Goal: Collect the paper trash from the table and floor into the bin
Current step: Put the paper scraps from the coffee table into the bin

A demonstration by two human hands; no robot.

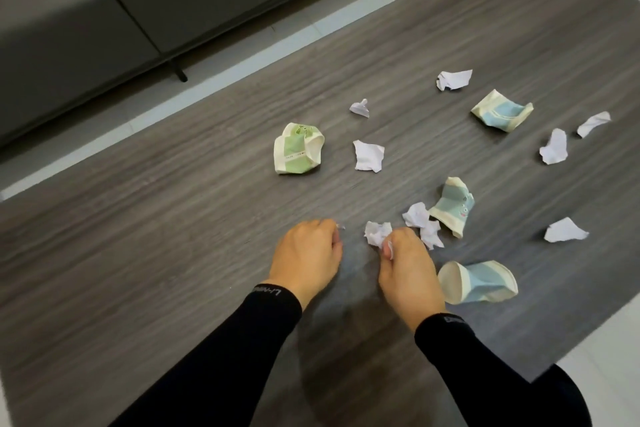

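Several crumpled white paper scraps and crushed paper cups lie scattered on the dark wood-grain table [173,218]. My left hand [304,256] is curled at the table's near middle, with a small bit of paper showing at its fingertips. My right hand [405,270] is closed around a scrap of white paper, and a crumpled paper ball [377,233] touches its fingertips. A crushed blue cup [478,282] lies just right of my right hand. A green cup [298,153] sits farther back. No bin is in view.
More white scraps [369,156] [453,79] [564,230] and blue cups [502,110] [452,208] lie across the table's right half. A grey sofa [104,10] stands beyond the far edge, with pale floor [225,76] between.
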